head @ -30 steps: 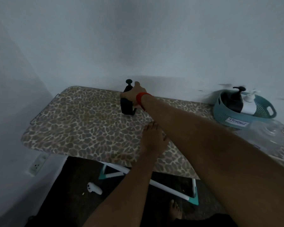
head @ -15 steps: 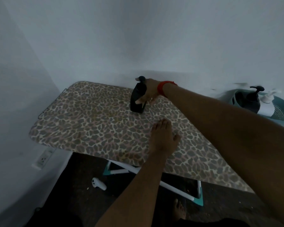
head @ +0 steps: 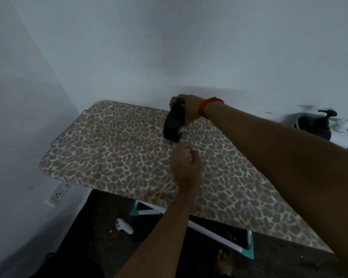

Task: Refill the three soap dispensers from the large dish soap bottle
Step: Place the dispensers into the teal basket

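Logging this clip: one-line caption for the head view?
Right hand grips a tilted black pump soap dispenser on the leopard-print ironing board; left hand nearby, empty.

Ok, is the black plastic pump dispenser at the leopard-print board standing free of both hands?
No, the right hand grips the black plastic pump dispenser round its top, tilted above the leopard-print board.

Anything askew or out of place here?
The black dispenser leans tilted, gripped by the right hand over the board. A white controller lies on the floor under the board, unrelated to refilling.
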`<action>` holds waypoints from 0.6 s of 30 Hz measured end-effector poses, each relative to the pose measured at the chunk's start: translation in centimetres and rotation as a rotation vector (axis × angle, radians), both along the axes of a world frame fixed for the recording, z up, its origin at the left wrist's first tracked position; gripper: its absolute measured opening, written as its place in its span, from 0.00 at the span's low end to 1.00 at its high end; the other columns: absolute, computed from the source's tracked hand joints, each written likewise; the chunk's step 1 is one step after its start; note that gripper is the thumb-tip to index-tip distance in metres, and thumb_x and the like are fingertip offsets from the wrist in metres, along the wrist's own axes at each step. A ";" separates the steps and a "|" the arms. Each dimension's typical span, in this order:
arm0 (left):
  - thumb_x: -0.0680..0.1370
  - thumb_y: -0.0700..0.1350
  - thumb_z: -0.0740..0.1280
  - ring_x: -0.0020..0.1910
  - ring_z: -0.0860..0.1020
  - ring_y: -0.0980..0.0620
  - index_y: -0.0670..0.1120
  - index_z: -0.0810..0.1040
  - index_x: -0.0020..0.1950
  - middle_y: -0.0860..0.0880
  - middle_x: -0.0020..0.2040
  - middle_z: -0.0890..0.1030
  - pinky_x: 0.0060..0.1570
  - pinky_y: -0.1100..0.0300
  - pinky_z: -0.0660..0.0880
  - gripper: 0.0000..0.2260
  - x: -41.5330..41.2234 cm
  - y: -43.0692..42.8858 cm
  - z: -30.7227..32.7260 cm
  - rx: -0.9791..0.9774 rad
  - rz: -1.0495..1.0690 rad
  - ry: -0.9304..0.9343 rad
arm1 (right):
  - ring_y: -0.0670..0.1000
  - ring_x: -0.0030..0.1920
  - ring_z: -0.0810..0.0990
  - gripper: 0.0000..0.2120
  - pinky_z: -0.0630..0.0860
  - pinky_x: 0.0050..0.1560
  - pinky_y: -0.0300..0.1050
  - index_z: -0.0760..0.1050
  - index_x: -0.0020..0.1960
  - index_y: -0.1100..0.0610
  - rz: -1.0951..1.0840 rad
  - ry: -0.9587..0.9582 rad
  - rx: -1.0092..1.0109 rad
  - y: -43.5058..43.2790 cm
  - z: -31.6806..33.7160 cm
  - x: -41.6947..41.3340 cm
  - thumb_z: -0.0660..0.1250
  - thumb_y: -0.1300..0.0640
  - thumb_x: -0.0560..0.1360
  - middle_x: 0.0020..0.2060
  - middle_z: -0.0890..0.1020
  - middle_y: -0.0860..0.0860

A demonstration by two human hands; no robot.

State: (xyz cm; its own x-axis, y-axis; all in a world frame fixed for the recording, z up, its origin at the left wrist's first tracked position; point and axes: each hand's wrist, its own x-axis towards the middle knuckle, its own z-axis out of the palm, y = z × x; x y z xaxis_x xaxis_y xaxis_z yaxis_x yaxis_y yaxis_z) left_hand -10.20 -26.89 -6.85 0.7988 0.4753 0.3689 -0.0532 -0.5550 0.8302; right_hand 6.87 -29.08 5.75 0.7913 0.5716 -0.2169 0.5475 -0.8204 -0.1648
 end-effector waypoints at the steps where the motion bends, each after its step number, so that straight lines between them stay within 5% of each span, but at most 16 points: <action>1: 0.80 0.45 0.64 0.44 0.74 0.52 0.41 0.79 0.52 0.45 0.48 0.79 0.47 0.53 0.76 0.08 0.5 0.9 0.5 -0.076 0.083 -0.072 | 0.58 0.64 0.75 0.33 0.74 0.64 0.53 0.68 0.71 0.56 -0.028 0.016 0.015 -0.1 0.1 0.3 0.78 0.52 0.72 0.67 0.72 0.56; 4: 0.79 0.43 0.70 0.47 0.75 0.47 0.37 0.77 0.55 0.41 0.49 0.78 0.51 0.52 0.75 0.10 3.0 4.4 3.3 -0.086 0.234 -0.235 | 0.58 0.62 0.78 0.35 0.76 0.61 0.53 0.71 0.71 0.54 -0.101 -0.008 0.031 -0.8 -0.1 0.3 0.80 0.49 0.69 0.64 0.78 0.55; 10: 0.77 0.51 0.74 0.63 0.78 0.48 0.40 0.75 0.70 0.44 0.66 0.79 0.61 0.53 0.77 0.26 5.8 8.0 8.8 -0.054 -0.135 -0.075 | 0.56 0.61 0.78 0.32 0.77 0.59 0.53 0.78 0.65 0.49 -0.155 -0.060 0.246 -3.4 0.1 -1.0 0.82 0.47 0.64 0.60 0.82 0.51; 15: 0.74 0.53 0.77 0.55 0.83 0.52 0.45 0.83 0.63 0.48 0.56 0.85 0.57 0.51 0.80 0.20 3.5 5.2 13.6 -0.033 -0.254 -0.125 | 0.57 0.57 0.77 0.19 0.77 0.57 0.55 0.80 0.48 0.43 -0.133 -0.065 0.410 -7.2 3.9 -4.5 0.83 0.51 0.62 0.51 0.83 0.54; 18: 0.74 0.51 0.77 0.49 0.85 0.56 0.46 0.85 0.58 0.49 0.49 0.87 0.52 0.55 0.82 0.15 1.0 3.1 16.6 -0.078 -0.306 -0.223 | 0.53 0.52 0.78 0.20 0.74 0.49 0.47 0.77 0.44 0.42 -0.108 -0.086 0.384 -9.7 7.3 -7.7 0.84 0.54 0.60 0.46 0.80 0.47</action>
State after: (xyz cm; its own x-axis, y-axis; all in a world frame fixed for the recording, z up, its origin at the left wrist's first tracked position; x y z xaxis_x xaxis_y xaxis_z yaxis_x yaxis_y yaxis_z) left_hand -9.22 -23.84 9.73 0.8119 0.2611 0.5222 -0.3907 -0.4216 0.8183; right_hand -0.79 -38.81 13.10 0.8574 0.5104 0.0660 0.4864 -0.7618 -0.4279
